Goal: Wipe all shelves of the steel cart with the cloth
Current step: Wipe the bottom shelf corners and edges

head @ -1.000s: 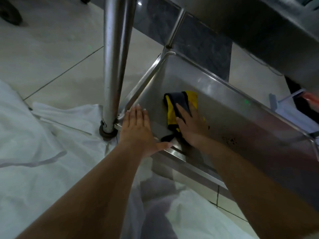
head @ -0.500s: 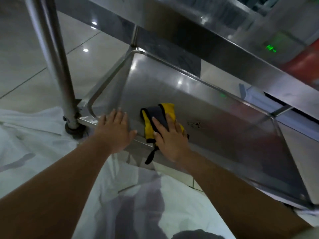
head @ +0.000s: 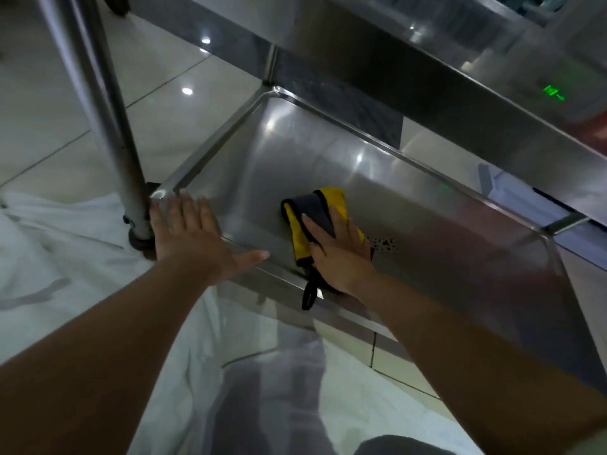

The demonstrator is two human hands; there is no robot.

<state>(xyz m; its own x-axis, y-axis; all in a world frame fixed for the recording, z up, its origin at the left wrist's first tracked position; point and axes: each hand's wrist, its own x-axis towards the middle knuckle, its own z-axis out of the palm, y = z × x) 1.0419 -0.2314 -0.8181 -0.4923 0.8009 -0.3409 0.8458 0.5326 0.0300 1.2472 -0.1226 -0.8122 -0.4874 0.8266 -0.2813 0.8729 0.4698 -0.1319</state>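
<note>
**Cloth pressed flat on the bottom shelf of the cart**

Nearest to us, 2 bare forearms reach forward and down over a crumpled white sheet (head: 82, 264) that covers the tiled floor (head: 49, 126) in front of the cart.

Our left hand (head: 193, 238) lies flat on the near-left corner of the lowest shelf of the shiny steel cart (head: 443, 224), fingers spread and together pointing away from us, thumb stretched out to the right along the near rim. It holds nothing. Just to its left stands the round steel cart post (head: 105, 126), rising up and out of view, with a dark foot fitting at its base touching the sheet.

Our right hand (head: 338, 254) is pressed palm down, fingers extended, on a folded yellow and dark grey microfibre cloth (head: 322, 208). The cloth lies on the shelf floor near the front rim, toward the left half of the tray. A black loop (head: 310, 295) from the cloth hangs over the near rim. Just right of the hand we see a small patch of dark specks (head: 382, 243) on the steel.

Farther off, the shelf's raised back rim runs diagonally, and above it the edge of the next steel shelf (head: 427, 77) crosses the view, carrying a small green light reflection (head: 553, 92). Beyond the far-left corner lies pale glossy floor with 2 bright light spots.
</note>
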